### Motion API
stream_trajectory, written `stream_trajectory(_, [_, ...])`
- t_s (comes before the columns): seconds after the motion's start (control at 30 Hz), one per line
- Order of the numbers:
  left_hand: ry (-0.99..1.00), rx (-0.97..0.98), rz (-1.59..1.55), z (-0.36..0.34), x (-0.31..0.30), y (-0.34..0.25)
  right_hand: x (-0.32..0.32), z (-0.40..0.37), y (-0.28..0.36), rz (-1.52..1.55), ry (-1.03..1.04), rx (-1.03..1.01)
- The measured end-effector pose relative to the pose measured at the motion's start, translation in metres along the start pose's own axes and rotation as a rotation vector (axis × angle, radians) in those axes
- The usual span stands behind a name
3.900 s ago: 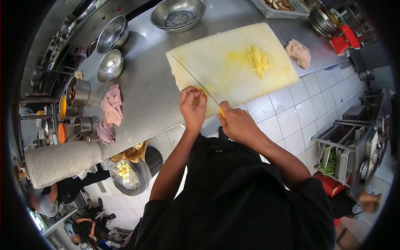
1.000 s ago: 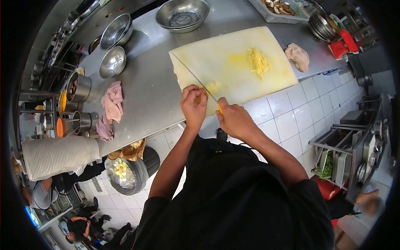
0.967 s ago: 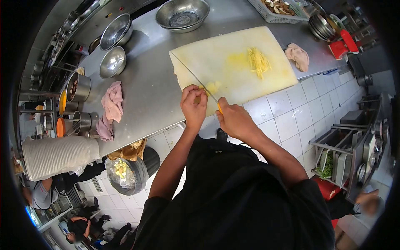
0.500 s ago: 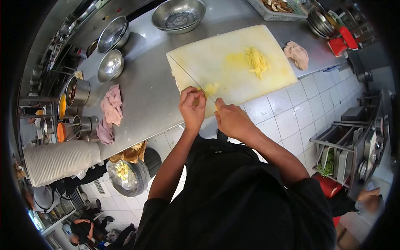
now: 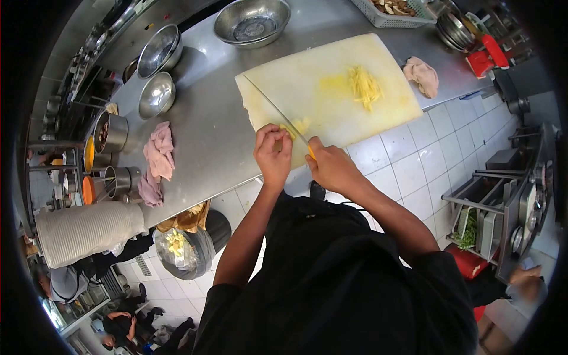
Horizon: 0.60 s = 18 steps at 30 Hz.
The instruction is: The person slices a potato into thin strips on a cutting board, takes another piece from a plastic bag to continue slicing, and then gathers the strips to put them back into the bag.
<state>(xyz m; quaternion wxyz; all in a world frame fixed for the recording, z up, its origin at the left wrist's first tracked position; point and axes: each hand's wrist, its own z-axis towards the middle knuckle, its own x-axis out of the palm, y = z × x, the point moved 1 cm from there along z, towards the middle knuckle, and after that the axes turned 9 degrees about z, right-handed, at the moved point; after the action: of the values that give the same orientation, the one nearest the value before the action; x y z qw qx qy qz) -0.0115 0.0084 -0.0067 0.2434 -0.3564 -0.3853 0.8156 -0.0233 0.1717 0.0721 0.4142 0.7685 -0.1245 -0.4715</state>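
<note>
The biggest danger, I think, is for my left hand: its fingertips are just beside the blade of the knife, so if the yellow piece rolls or is wet, the edge could slip into them. Also the board has its near side at the edge of the table, or perhaps a little over it; a hard press there might tip it. The piece lies at my left fingertips, on the left side of the blade, mostly covered by them. This hand is curled, half closed, and pins the piece. My right hand is closed around the knife's handle. Across the blade, near it, are the slices; the strips lie well apart, farther right.
</note>
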Motion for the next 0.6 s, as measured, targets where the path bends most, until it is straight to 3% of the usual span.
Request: stream_trajectory(0.6, [0.003, 0.018, -0.016, 0.003, -0.001, -0.006, -0.010, -0.011, 0.025, -0.044, 0.046, 0.026])
